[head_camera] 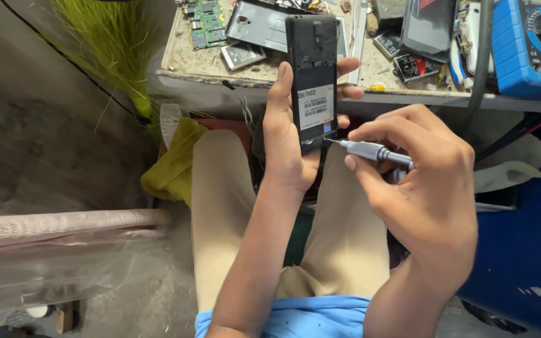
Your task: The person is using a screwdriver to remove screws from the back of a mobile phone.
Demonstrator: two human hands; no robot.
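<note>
My left hand (286, 134) grips a black phone (311, 75) upright with its back cover off and a white label on the battery bay. My right hand (417, 169) pinches a small grey screwdriver (370, 151). The screwdriver's tip touches the lower edge of the phone near my left thumb. Both hands hover above my lap in beige trousers, just in front of the workbench edge.
The worn workbench (270, 81) carries a green circuit board (206, 24), a grey phone back cover (264, 25), a loose battery (242, 55), another dark phone (430, 25) and a blue multimeter (530, 47). A green broom (117, 44) leans at left; a yellow cloth (173, 166) hangs below.
</note>
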